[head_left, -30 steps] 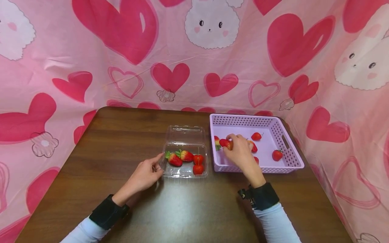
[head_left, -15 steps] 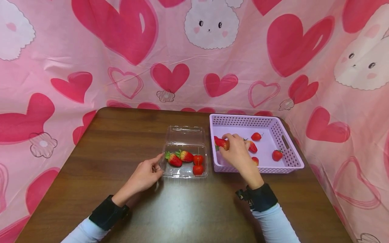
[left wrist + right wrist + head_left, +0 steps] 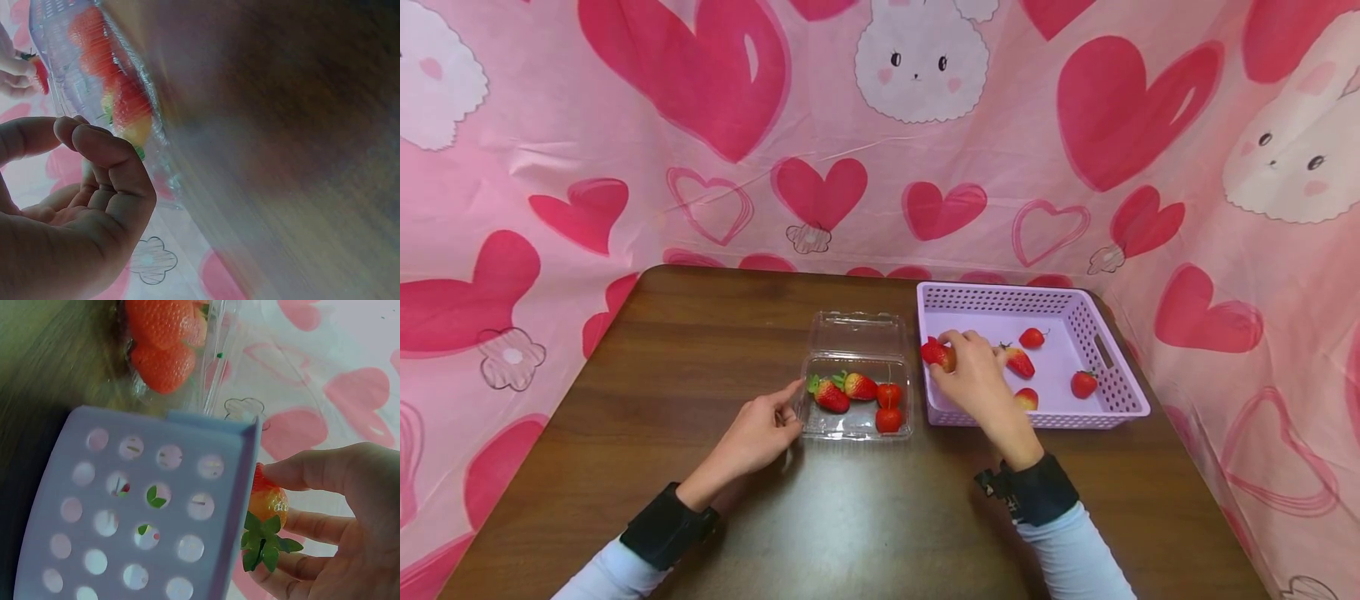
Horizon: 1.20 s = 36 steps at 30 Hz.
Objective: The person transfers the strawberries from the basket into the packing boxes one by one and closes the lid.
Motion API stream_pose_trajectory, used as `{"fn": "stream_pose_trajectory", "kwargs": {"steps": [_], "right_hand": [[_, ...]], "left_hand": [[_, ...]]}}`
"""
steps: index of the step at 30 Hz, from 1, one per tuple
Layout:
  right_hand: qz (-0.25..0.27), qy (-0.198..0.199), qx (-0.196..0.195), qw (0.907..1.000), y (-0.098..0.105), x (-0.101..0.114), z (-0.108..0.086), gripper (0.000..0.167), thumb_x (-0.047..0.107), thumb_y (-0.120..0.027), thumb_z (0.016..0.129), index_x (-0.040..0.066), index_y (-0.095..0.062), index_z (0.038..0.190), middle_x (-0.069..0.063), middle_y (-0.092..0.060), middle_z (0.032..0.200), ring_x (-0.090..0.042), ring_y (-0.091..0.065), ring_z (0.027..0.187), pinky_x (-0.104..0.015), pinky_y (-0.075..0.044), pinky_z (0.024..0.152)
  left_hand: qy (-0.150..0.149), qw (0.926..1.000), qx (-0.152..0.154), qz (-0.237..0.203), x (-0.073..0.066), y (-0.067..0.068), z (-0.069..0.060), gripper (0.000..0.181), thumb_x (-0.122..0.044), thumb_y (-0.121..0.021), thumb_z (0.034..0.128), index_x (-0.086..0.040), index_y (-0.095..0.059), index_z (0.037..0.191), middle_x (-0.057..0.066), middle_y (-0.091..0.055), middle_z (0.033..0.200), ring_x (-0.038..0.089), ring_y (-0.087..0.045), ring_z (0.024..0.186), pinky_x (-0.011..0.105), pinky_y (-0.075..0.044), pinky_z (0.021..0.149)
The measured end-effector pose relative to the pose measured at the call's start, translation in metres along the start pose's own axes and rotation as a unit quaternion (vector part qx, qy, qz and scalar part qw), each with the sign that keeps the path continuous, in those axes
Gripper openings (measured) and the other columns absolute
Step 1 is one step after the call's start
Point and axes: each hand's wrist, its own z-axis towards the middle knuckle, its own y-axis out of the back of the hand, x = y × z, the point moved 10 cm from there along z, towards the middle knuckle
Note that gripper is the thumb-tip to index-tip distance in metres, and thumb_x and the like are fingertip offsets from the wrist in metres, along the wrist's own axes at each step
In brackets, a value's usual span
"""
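Note:
My left hand [image 3: 763,429] is at the left edge of a clear plastic clamshell box [image 3: 857,427], thumb and forefinger pinching its rim. The lid stands open at the back. Inside lie two strawberries [image 3: 847,389] with green leaves and two rounder red fruits [image 3: 889,407]. Between thumb and fingers my right hand [image 3: 973,375] holds a red and yellow strawberry [image 3: 937,354] over the left wall of a lilac perforated basket [image 3: 1052,419]. Seen from the right wrist, the held strawberry [image 3: 275,506] has its leaves toward the palm side, beside the basket wall [image 3: 115,506].
Several more fruits sit in the basket, among them a strawberry [image 3: 1019,362], a small red fruit [image 3: 1032,337] and another strawberry [image 3: 1084,384] at the right. The brown wooden table [image 3: 850,517] backs onto a pink curtain [image 3: 880,208] printed with hearts.
My right hand has moved left with the strawberry, from inside the basket toward its left wall. My left hand and the clamshell box have stayed in place.

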Motion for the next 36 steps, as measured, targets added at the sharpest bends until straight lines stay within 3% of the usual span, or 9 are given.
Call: {"fn": "stream_pose_trajectory", "kwargs": {"steps": [6, 12, 19, 36], "right_hand": [[0.004, 0.017, -0.009, 0.9998, -0.002, 0.010, -0.002, 0.043, 0.019, -0.079, 0.086, 0.002, -0.070, 0.124, -0.022, -0.066, 0.115, -0.043, -0.061, 0.110, -0.063, -0.032, 0.093], [0.028, 0.019, 0.011, 0.9994, -0.009, 0.016, -0.003, 0.041, 0.018, -0.081, 0.086, 0.003, -0.070, 0.123, -0.019, -0.067, 0.113, -0.038, -0.061, 0.106, -0.060, -0.033, 0.091], [0.031, 0.027, 0.022, 0.9989, -0.015, 0.028, -0.004, 0.040, 0.018, -0.082, 0.086, 0.005, -0.069, 0.122, -0.019, -0.066, 0.116, -0.037, -0.060, 0.109, -0.061, -0.032, 0.094], [0.023, 0.057, 0.032, 0.9976, -0.029, 0.046, -0.010, 0.041, 0.019, -0.082, 0.086, 0.006, -0.069, 0.123, -0.015, -0.066, 0.115, -0.034, -0.058, 0.111, -0.061, -0.032, 0.096]], "left_hand": [[0.000, 1.0000, -0.001, 0.000, 0.000, 0.001, 0.000, 0.066, -0.004, -0.065, 0.0939, 0.000, -0.046, 0.157, 0.005, -0.056, 0.075, 0.021, -0.051, 0.059, 0.030, -0.042, 0.052], [0.002, 1.0000, 0.000, -0.001, 0.000, 0.001, -0.001, 0.066, -0.004, -0.065, 0.0940, 0.000, -0.046, 0.157, 0.005, -0.056, 0.076, 0.021, -0.051, 0.059, 0.030, -0.042, 0.052], [-0.012, 0.9997, -0.012, 0.018, -0.004, 0.003, 0.001, 0.067, -0.003, -0.064, 0.0902, 0.002, -0.048, 0.155, 0.003, -0.057, 0.077, 0.017, -0.052, 0.060, 0.030, -0.042, 0.054], [-0.003, 0.9999, -0.003, 0.010, 0.000, 0.000, 0.001, 0.066, -0.003, -0.064, 0.0931, 0.001, -0.046, 0.157, 0.004, -0.057, 0.077, 0.019, -0.051, 0.059, 0.031, -0.043, 0.053]]}}
